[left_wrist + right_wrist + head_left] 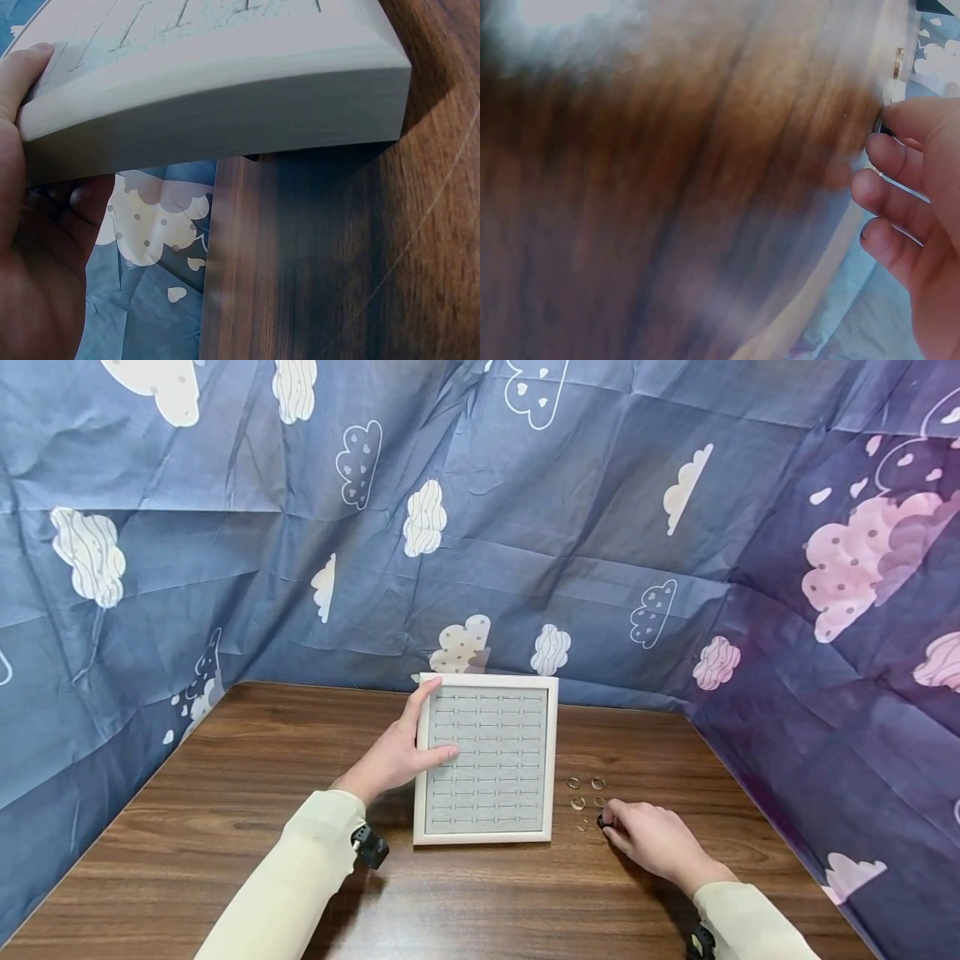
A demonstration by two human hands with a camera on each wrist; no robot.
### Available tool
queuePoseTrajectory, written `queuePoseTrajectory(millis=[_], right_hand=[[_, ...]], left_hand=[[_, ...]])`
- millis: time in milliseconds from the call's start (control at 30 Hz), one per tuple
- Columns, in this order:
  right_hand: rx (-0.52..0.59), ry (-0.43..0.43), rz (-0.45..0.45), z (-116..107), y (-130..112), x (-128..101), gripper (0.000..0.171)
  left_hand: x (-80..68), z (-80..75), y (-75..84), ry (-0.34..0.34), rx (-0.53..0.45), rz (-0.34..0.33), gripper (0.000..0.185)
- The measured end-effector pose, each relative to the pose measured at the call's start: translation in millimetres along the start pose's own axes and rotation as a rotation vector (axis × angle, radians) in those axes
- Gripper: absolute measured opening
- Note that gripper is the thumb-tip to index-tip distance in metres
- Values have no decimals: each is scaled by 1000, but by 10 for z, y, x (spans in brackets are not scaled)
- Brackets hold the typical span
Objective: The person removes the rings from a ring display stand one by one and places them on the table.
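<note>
My left hand (pixel 390 756) grips the left side of a white-framed ring display board (pixel 552 760), thumb over the front and other fingers toward the back. The board stands nearly upright on the table, its grey insert (pixel 487 787) lined with rows of slits. From the left wrist, the frame's thick side (pixel 225 131) shows above the palm. Low over the table to the right, my right hand (pixel 660 843) pinches a small black ring (pixel 602 821) between thumb and index finger. Several thin gold rings (pixel 577 808) lie between the board and this hand.
The brown wooden table (pixel 480 902) reaches back to a blue cloth (pixel 525 585) printed with clouds, which also hangs along both sides. Dark wrist cameras (pixel 371 847) are strapped at the cream sleeves (pixel 292 868).
</note>
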State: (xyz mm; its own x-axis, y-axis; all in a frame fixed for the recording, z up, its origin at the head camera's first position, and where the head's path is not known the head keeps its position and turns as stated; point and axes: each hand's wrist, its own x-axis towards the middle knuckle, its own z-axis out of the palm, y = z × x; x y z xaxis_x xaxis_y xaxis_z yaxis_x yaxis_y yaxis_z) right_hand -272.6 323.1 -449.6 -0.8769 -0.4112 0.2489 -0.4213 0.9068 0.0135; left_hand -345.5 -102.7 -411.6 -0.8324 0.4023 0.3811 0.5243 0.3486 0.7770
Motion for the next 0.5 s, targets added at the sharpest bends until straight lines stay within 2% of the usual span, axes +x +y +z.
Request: queuePoseTrajectory(millis=[300,500], right_hand=[[12,-23,7,8,-21,4,12],[10,-41,31,-14,-41,12,10]], left_hand=[[-9,-6,-12,17,47,-3,109],[-42,-21,-11,79,191,23,107]])
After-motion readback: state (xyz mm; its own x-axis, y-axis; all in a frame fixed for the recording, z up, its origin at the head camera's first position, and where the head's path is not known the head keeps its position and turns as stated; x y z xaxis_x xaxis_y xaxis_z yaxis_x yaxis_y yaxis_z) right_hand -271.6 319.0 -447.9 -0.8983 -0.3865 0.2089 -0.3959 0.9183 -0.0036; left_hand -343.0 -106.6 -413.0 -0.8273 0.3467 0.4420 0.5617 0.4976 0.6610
